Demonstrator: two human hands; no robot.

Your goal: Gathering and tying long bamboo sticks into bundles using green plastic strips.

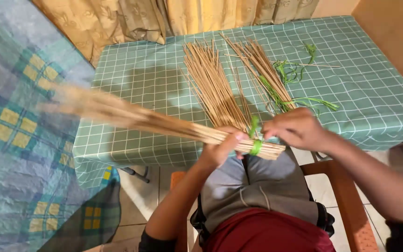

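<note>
A long bundle of thin tan sticks (155,122) lies across my lap, its far end blurred and pointing left. My left hand (221,148) grips the bundle near its cut end. A green strip (256,145) is wound around that end. My right hand (295,128) pinches the green strip next to the bundle. On the table beyond lie two loose piles of the same sticks (215,84), fanned out side by side.
The table (136,84) wears a green checked cloth. Loose green strips (299,74) lie to the right of the sticks. Tan curtains (131,21) hang behind. A patterned blue cloth (19,130) fills the left. I sit on an orange chair (346,200).
</note>
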